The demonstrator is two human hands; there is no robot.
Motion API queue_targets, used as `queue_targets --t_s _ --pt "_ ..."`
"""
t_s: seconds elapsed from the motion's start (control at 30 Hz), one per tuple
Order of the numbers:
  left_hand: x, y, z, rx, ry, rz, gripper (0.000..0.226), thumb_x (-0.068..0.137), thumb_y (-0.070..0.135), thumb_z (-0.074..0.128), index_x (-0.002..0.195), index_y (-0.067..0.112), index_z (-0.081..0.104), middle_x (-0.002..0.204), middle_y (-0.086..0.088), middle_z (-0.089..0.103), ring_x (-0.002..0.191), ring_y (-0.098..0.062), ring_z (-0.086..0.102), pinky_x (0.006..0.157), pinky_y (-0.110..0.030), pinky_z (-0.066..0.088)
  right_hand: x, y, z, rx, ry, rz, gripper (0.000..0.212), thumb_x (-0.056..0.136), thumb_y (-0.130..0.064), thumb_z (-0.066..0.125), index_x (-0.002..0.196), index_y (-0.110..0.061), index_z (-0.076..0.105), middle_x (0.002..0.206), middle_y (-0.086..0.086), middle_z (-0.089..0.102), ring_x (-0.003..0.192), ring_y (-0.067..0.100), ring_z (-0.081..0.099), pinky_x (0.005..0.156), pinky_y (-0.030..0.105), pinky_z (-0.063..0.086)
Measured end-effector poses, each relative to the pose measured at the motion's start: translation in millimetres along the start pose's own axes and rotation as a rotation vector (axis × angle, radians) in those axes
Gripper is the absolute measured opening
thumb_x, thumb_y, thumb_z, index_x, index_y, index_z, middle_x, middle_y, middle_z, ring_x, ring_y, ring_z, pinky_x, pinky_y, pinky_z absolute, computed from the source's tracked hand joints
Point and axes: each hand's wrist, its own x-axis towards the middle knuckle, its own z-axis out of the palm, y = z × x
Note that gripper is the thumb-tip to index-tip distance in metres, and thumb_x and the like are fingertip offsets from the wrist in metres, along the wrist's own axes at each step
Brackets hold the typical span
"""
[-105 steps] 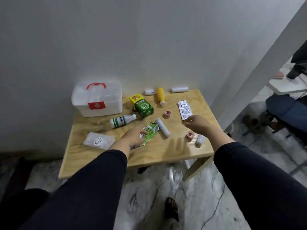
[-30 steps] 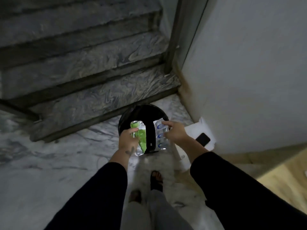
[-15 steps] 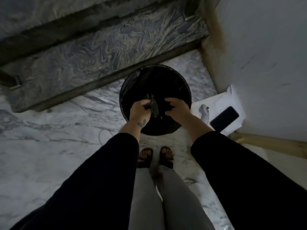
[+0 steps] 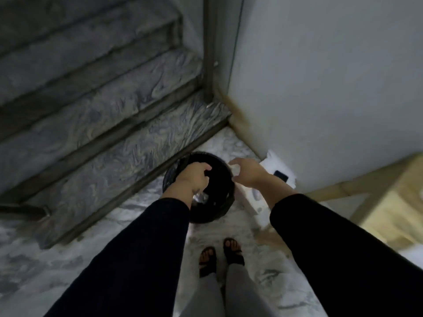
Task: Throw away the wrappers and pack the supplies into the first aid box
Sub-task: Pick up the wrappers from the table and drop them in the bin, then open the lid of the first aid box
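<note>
A round black waste bin (image 4: 214, 212) stands on the marble floor at the foot of the stairs. Inside it, just under my left wrist, a crumpled silvery wrapper (image 4: 201, 197) shows. My left hand (image 4: 194, 178) hovers over the bin's mouth with fingers loosely curled and nothing in them. My right hand (image 4: 248, 172) is over the bin's right rim, fingers apart and empty. The first aid box and the supplies are out of view.
Marble steps (image 4: 103, 115) rise to the left and behind the bin. A white wall (image 4: 320, 88) closes the right side. A dark phone (image 4: 281, 175) lies on white paper (image 4: 273, 162) by the wall. The wooden table's corner (image 4: 389, 195) is at right. My sandalled feet (image 4: 219, 257) stand before the bin.
I carried the green wrapper and the blister pack from the table to the bin and let them go inside. Both hands have since lifted out of the bin, empty.
</note>
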Motion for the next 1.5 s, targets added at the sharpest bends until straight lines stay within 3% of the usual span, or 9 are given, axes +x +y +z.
queue_targets --t_s 0.3,0.57,0.7,0.93,1.13,1.2,1.33,1.5 --pt "-31 178 -17 0.204 -0.051 0.326 0.039 0.094 0.011 0.053 0.132 0.015 0.055 0.141 -0.01 0.052 0.129 -0.028 0.05 0.105 -0.034 0.04 -138 64 -88 0.149 0.337 0.246 0.053 0.088 -0.02 0.063 0.138 -0.02 0.046 0.147 0.007 0.045 0.133 0.026 0.044 0.106 0.03 0.037" --pt "-67 321 48 0.439 -0.111 0.733 0.054 0.094 0.011 0.054 0.145 0.022 0.039 0.154 -0.004 0.036 0.136 -0.026 0.043 0.104 -0.035 0.042 -254 160 -114 0.254 0.694 0.488 0.05 0.085 -0.012 0.061 0.134 -0.019 0.052 0.142 0.01 0.051 0.131 0.027 0.046 0.107 0.032 0.038" --pt "-87 371 94 0.477 -0.123 0.95 0.058 0.089 0.008 0.053 0.143 0.024 0.041 0.153 0.0 0.032 0.136 -0.025 0.041 0.105 -0.037 0.042 -300 211 -105 0.26 0.842 0.625 0.048 0.083 -0.01 0.061 0.13 -0.021 0.056 0.138 0.007 0.053 0.128 0.028 0.045 0.105 0.035 0.041" --pt "-93 420 149 0.611 -0.067 1.173 0.061 0.091 0.01 0.055 0.147 0.023 0.035 0.159 0.003 0.021 0.145 -0.02 0.026 0.113 -0.036 0.034 -328 279 -90 0.093 0.853 0.731 0.059 0.089 -0.019 0.06 0.143 -0.026 0.037 0.156 0.007 0.027 0.146 0.026 0.019 0.119 0.041 0.025" --pt "-69 445 177 0.699 0.05 1.22 0.073 0.093 0.016 0.059 0.153 0.026 0.018 0.163 0.002 0.009 0.15 -0.021 0.012 0.119 -0.036 0.023 -302 317 -87 -0.147 0.87 0.627 0.066 0.093 -0.032 0.053 0.15 -0.028 0.018 0.162 0.0 0.01 0.15 0.02 0.006 0.123 0.044 0.006" --pt "-62 442 188 0.706 0.085 1.222 0.077 0.094 0.016 0.058 0.154 0.027 0.012 0.164 0.002 0.007 0.151 -0.02 0.007 0.121 -0.037 0.018 -292 325 -80 -0.196 0.871 0.627 0.069 0.092 -0.035 0.054 0.15 -0.026 0.018 0.162 0.0 0.012 0.15 0.021 0.009 0.121 0.044 0.004" --pt "-54 434 201 0.709 0.187 1.259 0.079 0.095 0.012 0.057 0.154 0.027 0.006 0.164 0.002 0.007 0.152 -0.018 0.002 0.12 -0.032 0.01 -276 337 -67 -0.294 0.946 0.656 0.079 0.078 -0.039 0.071 0.145 -0.021 0.035 0.153 0.005 0.037 0.143 0.026 0.033 0.119 0.049 0.014" --pt "-54 436 199 0.698 0.197 1.277 0.078 0.095 0.009 0.055 0.154 0.028 0.009 0.164 0.004 0.008 0.152 -0.015 0.003 0.12 -0.029 0.012 -274 339 -63 -0.335 1.004 0.638 0.078 0.075 -0.034 0.068 0.144 -0.018 0.035 0.152 0.008 0.039 0.142 0.028 0.035 0.117 0.052 0.019"
